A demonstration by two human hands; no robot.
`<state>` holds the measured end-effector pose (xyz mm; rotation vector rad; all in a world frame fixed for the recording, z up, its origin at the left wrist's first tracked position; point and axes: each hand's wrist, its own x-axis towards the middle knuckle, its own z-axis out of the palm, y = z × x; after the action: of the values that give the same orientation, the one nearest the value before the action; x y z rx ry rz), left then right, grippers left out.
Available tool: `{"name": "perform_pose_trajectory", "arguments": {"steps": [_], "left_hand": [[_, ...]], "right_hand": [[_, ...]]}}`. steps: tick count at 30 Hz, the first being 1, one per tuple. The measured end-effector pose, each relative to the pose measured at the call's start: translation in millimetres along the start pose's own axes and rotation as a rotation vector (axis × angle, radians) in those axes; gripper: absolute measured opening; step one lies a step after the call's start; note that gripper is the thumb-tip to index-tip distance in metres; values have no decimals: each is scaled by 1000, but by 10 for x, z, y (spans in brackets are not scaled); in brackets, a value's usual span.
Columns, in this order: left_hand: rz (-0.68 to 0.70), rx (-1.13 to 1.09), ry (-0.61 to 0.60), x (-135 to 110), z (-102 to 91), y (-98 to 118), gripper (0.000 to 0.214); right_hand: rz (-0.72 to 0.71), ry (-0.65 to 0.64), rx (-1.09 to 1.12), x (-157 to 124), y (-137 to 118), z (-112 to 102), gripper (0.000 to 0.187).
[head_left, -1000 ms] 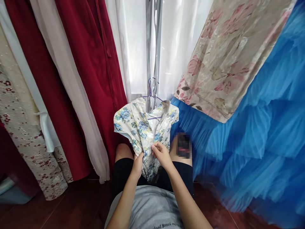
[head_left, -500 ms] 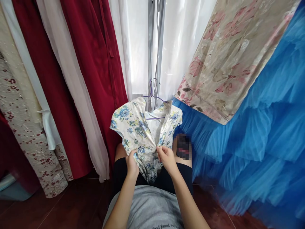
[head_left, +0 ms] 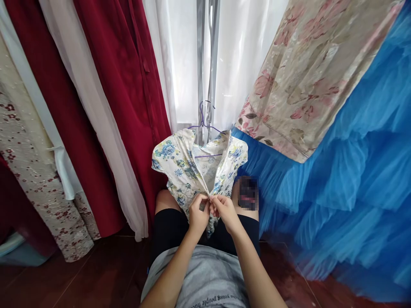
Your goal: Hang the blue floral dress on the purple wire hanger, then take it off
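Note:
A white short-sleeved blouse with blue flowers hangs on a purple wire hanger in front of me, its lower end down between my thighs. Its neck is open in a V. At the bottom of that V, my left hand pinches the blouse's front edge. Right beside it, my right hand pinches the other front edge, the fingertips of both hands meeting. Whether a button or fastener lies between the fingers is hidden.
Dark red, pale pink and patterned garments hang on the left. On the right are a beige floral garment and ruffled blue tulle. White curtains and a grey metal pole stand behind. A blurred dark object lies on my right thigh.
My left hand has moved from the blouse's left side to the middle of its front, next to my right hand. The right hand keeps its pinch at nearly the same place.

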<state>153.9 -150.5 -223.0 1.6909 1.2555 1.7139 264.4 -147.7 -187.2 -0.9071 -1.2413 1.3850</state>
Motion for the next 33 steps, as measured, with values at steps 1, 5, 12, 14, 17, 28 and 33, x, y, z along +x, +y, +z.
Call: {"name": "perform_pose_trajectory", "arguments": {"steps": [1,5,12,14,17,28,33], "left_hand": [[31,29,-6,-2,-7,-1,14],[105,95,-80,26,-33,-25,16],[182,309,-334,285,-158,-137,21],[186,390,-427,313,-237,-175,24],[171,394,-496,395,-360,-181,20],[512,446,-189,2047,-534,1138,26],[613,518,-77,2231,-561,1416,25]], "right_hand": [[1,31,16,0,-8,0,32],[-79,152,76,227,-238,68,28],[-333,155,37,1242,-1386,358,21],[-336,162,35,1394,-1602,413,21],[-356,118,8,1427,-1687,416,20],[-362,-9,-112,1211,-1678,192,17],[-496,85,-205,1273,-1376,202,21]]}}
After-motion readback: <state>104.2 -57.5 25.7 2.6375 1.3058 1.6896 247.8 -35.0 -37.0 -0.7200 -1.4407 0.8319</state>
